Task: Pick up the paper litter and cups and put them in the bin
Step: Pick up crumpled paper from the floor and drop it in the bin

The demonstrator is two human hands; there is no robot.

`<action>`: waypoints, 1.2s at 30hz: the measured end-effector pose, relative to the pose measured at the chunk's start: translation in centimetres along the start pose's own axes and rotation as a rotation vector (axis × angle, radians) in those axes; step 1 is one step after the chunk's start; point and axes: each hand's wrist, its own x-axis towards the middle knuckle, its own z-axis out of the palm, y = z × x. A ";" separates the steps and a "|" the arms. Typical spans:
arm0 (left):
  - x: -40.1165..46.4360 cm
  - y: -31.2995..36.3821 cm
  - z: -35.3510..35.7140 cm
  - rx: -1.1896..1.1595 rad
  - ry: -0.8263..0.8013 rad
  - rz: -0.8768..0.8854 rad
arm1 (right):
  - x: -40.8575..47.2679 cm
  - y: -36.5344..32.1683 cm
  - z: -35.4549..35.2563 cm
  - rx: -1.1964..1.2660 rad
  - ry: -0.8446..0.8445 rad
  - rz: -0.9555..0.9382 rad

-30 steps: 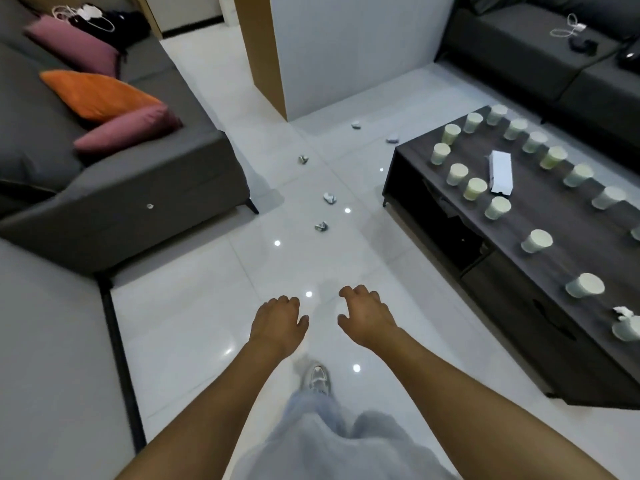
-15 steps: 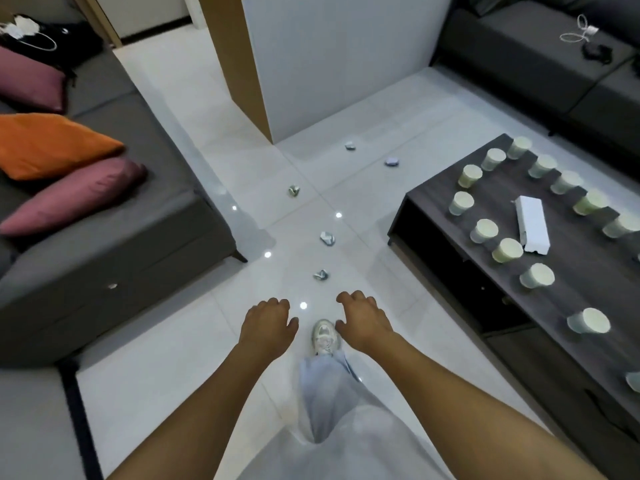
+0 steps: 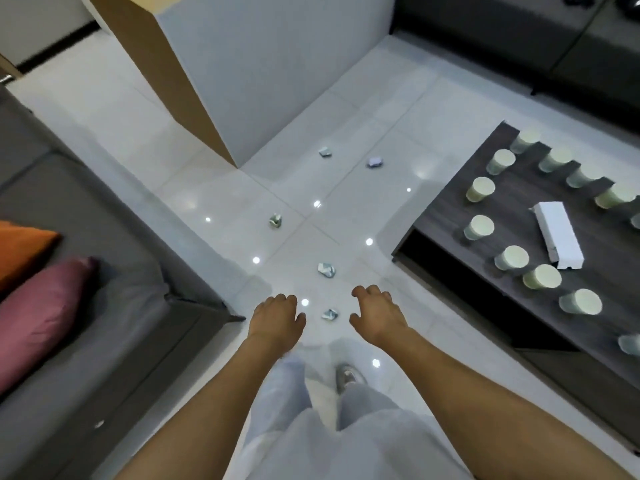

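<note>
Several crumpled paper scraps lie on the white tiled floor. The nearest scrap [image 3: 329, 314] sits between my two hands, another [image 3: 326, 270] just beyond it, one [image 3: 275, 220] further left, and two [image 3: 325, 152] [image 3: 375, 162] near the wall corner. Several pale paper cups [image 3: 541, 277] stand on the dark coffee table [image 3: 450, 216] at the right. My left hand [image 3: 277, 318] and my right hand [image 3: 377, 311] hang forward above the floor, fingers loosely curled, holding nothing. No bin is in view.
A grey sofa [image 3: 114, 306] with a pink cushion [image 3: 38, 317] and an orange cushion [image 3: 20, 251] fills the left. A white and wood partition [image 3: 242, 74] stands ahead. A white box [image 3: 557, 235] lies on the table. Another dark sofa [image 3: 519, 46] runs along the back right.
I have walked forward; the scraps and table have come closer and lower in view. Both hands stay out in front, still holding nothing.
</note>
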 end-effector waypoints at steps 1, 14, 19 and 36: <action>1.8 -0.7 -0.7 0.019 -0.015 0.028 | 1.3 -0.5 -0.1 0.023 0.000 0.034; 21.4 -9.3 -6.8 0.168 -0.228 0.262 | 14.2 -8.3 2.3 0.421 0.022 0.450; 26.7 -8.6 -2.6 0.197 -0.283 0.326 | 18.8 -6.4 6.0 0.537 0.023 0.561; 51.1 -14.8 33.1 0.193 -0.398 0.459 | 47.5 7.7 43.4 0.618 0.066 0.775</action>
